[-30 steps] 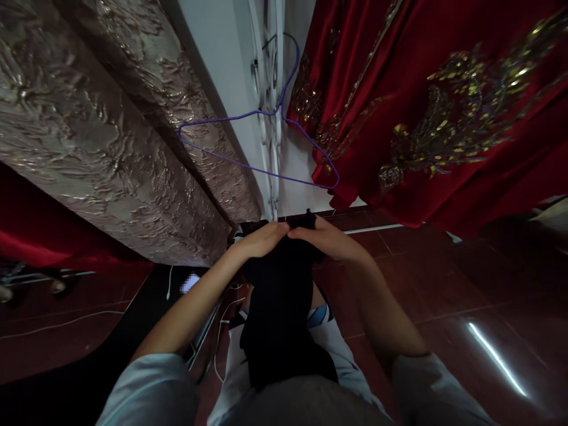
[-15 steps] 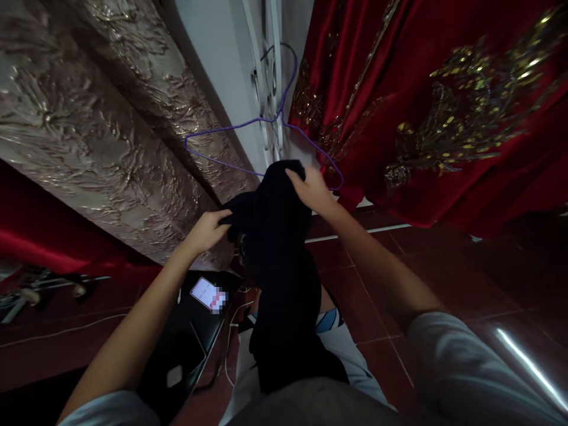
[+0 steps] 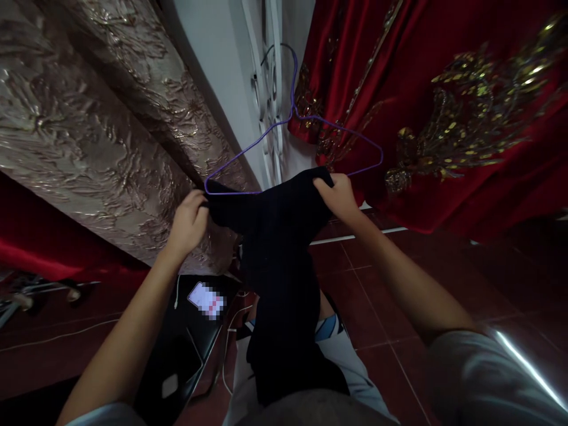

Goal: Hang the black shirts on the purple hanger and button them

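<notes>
A black garment [image 3: 284, 248] is stretched between my two hands and drapes down over my lap; its exact kind is hard to make out in the dim light. My left hand [image 3: 190, 220] is closed on its upper left edge, and my right hand [image 3: 339, 194] pinches its upper right edge between thumb and fingers. Just beyond the cloth, a purple wire hanger [image 3: 293, 94] hangs by its hook from a white folding metal frame [image 3: 276, 35]. The hanger's left corner overlaps the garment beside my left fingers. Its lower bar is partly hidden behind the cloth.
Red fabric with gold sequins [image 3: 426, 142] hangs on the right, textured beige fabric [image 3: 110, 136] on the left. A lit phone [image 3: 206, 300] lies on a black surface [image 3: 213, 337] by my left forearm. White cables [image 3: 225, 355] trail near my legs over the red tiled floor [image 3: 377, 307].
My hands have moved apart, spreading the garment's top edge wider. The hanger has tilted and swung right, its left corner now against the cloth.
</notes>
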The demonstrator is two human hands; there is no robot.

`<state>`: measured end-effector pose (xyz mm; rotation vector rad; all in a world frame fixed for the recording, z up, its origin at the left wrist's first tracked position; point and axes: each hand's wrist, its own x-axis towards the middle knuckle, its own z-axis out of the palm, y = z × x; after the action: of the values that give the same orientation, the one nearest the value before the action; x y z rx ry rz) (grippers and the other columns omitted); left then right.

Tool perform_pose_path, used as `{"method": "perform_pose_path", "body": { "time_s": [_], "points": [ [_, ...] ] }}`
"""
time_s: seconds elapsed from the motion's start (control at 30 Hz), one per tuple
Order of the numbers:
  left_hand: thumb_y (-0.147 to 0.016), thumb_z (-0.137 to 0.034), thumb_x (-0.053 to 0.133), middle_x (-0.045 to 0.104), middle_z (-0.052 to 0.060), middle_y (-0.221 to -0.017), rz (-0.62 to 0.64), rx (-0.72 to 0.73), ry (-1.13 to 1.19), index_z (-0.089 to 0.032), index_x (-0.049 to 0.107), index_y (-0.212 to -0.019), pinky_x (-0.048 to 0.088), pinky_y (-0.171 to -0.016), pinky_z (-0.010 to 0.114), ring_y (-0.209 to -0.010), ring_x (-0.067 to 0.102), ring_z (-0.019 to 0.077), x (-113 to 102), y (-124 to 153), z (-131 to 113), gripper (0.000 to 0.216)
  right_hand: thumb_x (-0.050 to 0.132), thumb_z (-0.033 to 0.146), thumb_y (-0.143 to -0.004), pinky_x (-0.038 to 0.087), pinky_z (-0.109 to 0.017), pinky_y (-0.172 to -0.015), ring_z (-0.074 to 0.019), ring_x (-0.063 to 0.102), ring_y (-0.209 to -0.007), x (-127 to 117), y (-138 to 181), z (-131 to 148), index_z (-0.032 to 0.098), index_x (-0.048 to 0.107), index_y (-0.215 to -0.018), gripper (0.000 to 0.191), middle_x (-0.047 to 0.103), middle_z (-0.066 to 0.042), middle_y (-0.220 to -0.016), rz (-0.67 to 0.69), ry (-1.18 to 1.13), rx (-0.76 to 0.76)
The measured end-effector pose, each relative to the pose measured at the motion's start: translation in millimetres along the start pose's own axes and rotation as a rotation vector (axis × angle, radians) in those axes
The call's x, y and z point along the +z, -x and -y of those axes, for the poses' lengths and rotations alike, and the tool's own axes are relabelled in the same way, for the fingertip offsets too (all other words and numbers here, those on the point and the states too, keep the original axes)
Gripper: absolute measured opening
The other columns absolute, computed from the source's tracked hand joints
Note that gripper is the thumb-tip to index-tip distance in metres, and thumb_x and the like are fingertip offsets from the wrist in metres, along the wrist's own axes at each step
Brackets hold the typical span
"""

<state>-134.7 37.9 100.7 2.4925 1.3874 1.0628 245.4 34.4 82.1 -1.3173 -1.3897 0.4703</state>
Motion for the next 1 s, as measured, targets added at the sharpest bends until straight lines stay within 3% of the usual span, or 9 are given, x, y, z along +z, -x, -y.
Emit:
{"method": "perform_pose_path", "body": {
  "time_s": [0.07, 0.17, 0.37, 0.47, 0.57, 0.7, 0.8, 0.9, 1.0],
  "points": [
    [-0.086, -0.022, 0.046, 0.066, 0.01, -0.104, -0.126, 0.038, 0.122, -0.019, 0.059, -0.087, 0.051, -0.1, 0.044, -0.104, 0.063, 0.0264, -4, -21, -15, 0.013, 0.059, 0.029, -0.082, 0.021, -0.029, -0.052, -0.009, 0.029, -0.055, 1, 1, 3, 0.022, 0.032, -0.056, 0.039, 0.029, 0.003, -0.056, 0.003, -0.015, 0.016],
    [-0.075, -0.011, 0.045, 0.07, 0.009, -0.112, -0.123, 0.087, 0.271, -0.02, 0.061, -0.092, 0.049, -0.105, 0.044, -0.114, 0.064, 0.0261, -11, -44, -31, 0.025, 0.058, 0.031, -0.08, 0.021, -0.028, -0.051, -0.0088, 0.03, -0.055, 4, 4, 6, 0.021, 0.033, -0.056, 0.036, 0.029, 0.003, -0.056, 0.023, -0.041, 0.048],
    [-0.083, -0.02, 0.048, 0.072, 0.006, -0.093, 0.038, 0.167, -0.159, -0.02, 0.066, -0.095, 0.055, -0.085, 0.04, -0.088, 0.067, 0.025, -30, -40, -16, 0.022, 0.057, 0.032, -0.08, 0.022, -0.028, -0.051, -0.009, 0.032, -0.054, -1, 9, 9, 0.02, 0.036, -0.056, 0.034, 0.033, 0.003, -0.055, 0.009, 0.025, 0.027],
    [-0.085, -0.021, 0.05, 0.072, 0.006, -0.108, -0.047, 0.248, -0.152, -0.02, 0.066, -0.099, 0.054, -0.094, 0.038, -0.101, 0.067, 0.0235, -40, -37, -17, 0.021, 0.057, 0.031, -0.082, 0.022, -0.028, -0.052, -0.009, 0.032, -0.054, -2, 10, 12, 0.021, 0.035, -0.055, 0.036, 0.034, 0.003, -0.054, 0.017, 0.046, 0.008],
    [-0.093, -0.014, 0.044, 0.07, 0.004, -0.122, -0.153, 0.169, -0.096, -0.019, 0.066, -0.106, 0.049, -0.106, 0.036, -0.116, 0.064, 0.0202, -44, -48, -41, 0.026, 0.058, 0.028, -0.083, 0.022, -0.029, -0.052, -0.0089, 0.031, -0.054, 3, 10, 11, 0.021, 0.033, -0.055, 0.039, 0.032, 0.003, -0.055, 0.03, 0.068, 0.005],
    [-0.092, -0.003, 0.045, 0.069, 0.005, -0.121, -0.07, 0.109, -0.11, -0.015, 0.062, -0.115, 0.046, -0.11, 0.037, -0.116, 0.063, 0.0191, -27, -88, -75, 0.031, 0.059, 0.028, -0.087, 0.023, -0.028, -0.051, -0.0089, 0.031, -0.054, 18, 11, 2, 0.021, 0.033, -0.056, 0.041, 0.031, 0.003, -0.056, 0.048, 0.05, 0.011],
    [-0.088, 0.003, 0.045, 0.069, 0.006, -0.114, 0.02, 0.117, -0.152, -0.013, 0.063, -0.116, 0.048, -0.105, 0.037, -0.109, 0.064, 0.0198, -3, -114, -81, 0.037, 0.059, 0.038, -0.092, 0.035, -0.027, -0.052, -0.0106, 0.04, -0.054, 18, 12, 0, 0.021, 0.04, -0.06, 0.041, 0.038, 0.002, -0.056, 0.036, 0.036, -0.026],
    [-0.089, 0.004, 0.042, 0.066, 0.007, -0.105, 0.077, 0.178, -0.198, -0.013, 0.065, -0.108, 0.05, -0.102, 0.037, -0.102, 0.062, 0.0203, 12, -126, -71, 0.034, 0.059, 0.038, -0.093, 0.054, -0.032, -0.077, -0.0182, 0.065, -0.08, -1, 17, 0, 0.021, 0.064, -0.087, 0.02, 0.066, -0.003, -0.082, -0.047, 0.029, -0.159],
    [-0.098, -0.006, 0.044, 0.059, 0.009, -0.104, 0.055, 0.257, -0.244, -0.011, 0.065, -0.109, 0.051, -0.1, 0.041, -0.101, 0.058, 0.0215, 11, -124, -60, 0.024, 0.062, 0.033, -0.091, 0.052, -0.042, -0.105, -0.0239, 0.064, -0.119, -37, 17, -4, 0.024, 0.063, -0.128, 0.038, 0.067, -0.008, -0.13, -0.203, 0.059, -0.26]
  ]
}}
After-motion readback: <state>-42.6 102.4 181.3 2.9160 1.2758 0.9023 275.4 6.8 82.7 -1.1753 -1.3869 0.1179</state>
